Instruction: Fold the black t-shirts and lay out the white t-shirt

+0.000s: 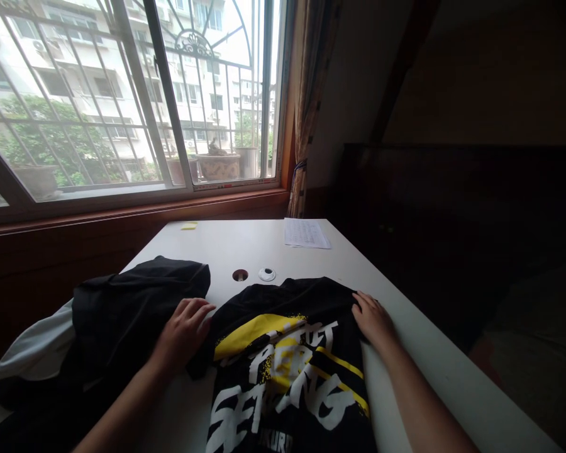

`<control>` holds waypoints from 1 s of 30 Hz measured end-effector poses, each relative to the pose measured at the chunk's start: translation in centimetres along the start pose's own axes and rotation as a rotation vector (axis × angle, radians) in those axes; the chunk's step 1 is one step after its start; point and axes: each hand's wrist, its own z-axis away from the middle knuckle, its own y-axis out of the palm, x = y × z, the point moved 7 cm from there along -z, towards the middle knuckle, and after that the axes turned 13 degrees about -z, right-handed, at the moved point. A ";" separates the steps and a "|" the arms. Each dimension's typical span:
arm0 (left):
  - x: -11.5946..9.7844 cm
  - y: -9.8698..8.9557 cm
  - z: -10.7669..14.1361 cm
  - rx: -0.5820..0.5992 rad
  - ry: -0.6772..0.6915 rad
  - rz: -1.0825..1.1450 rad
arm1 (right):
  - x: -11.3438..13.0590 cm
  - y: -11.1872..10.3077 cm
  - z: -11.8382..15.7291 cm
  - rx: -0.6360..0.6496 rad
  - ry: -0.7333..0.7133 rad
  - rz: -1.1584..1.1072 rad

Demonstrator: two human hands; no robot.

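Lying front and center on the white tabletop (236, 242), the black printed shirt (283, 371) has the left hand (182, 333) at one shoulder edge and the right hand (373, 319) at the other, both open with fingers loosely extended. A dark garment (127, 314) lies left of it, over a pale cloth (40, 346). Beyond the shirt's collar are a round hole (240, 275) and, just beside it, a white ring-like piece (266, 274). Outside the window, a patterned planter (218, 168) holds a low, knobbly plant (216, 149); the contents of the pale pot (38, 181) farther left are unclear.
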 end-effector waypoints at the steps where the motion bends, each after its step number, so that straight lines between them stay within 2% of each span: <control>1: -0.1 -1.4 -0.3 -0.040 -0.013 -0.081 | 0.0 0.1 0.0 0.000 -0.011 0.010; 4: 0.3 -5.0 -1.1 -0.109 -0.055 -0.286 | -0.1 0.4 -0.1 0.009 -0.035 0.026; 6: 1.2 -6.3 -1.7 -0.086 -0.072 -0.374 | -0.1 0.5 -0.1 0.010 -0.047 0.027; 8: 2.8 -6.3 -2.1 0.005 -0.105 -0.445 | -0.1 0.6 -0.1 0.009 -0.046 0.025; 12: 6.8 -4.0 -2.3 0.265 -0.233 -0.553 | -0.3 0.7 -0.2 0.007 -0.016 0.021; 14: 7.8 -3.4 -2.5 0.301 -0.235 -0.568 | -0.4 0.8 -0.2 0.012 -0.016 0.017; 16: 8.4 -4.0 -3.0 0.271 -0.240 -0.541 | -0.4 0.8 -0.3 0.021 -0.024 0.012; 19: 10.3 -7.0 -4.0 0.207 -0.385 -0.431 | -0.5 0.8 -0.3 0.014 -0.027 0.012; 22: 13.0 -12.1 -4.6 0.068 -0.584 -0.416 | -0.5 0.8 -0.3 0.002 -0.035 0.014; 24: 14.4 -15.9 -4.9 -0.066 -0.602 -0.494 | -0.5 0.8 -0.3 -0.001 -0.034 0.015; 26: 15.5 -18.6 -4.9 -0.142 -0.596 -0.597 | -0.6 0.8 -0.2 -0.003 -0.028 0.019; 28: 16.4 -19.3 -4.8 -0.146 -0.550 -0.636 | -0.6 0.8 -0.3 0.001 -0.025 0.022; 30: 16.7 -17.4 -4.8 -0.032 -0.441 -0.560 | -0.5 0.8 -0.3 0.010 -0.025 0.023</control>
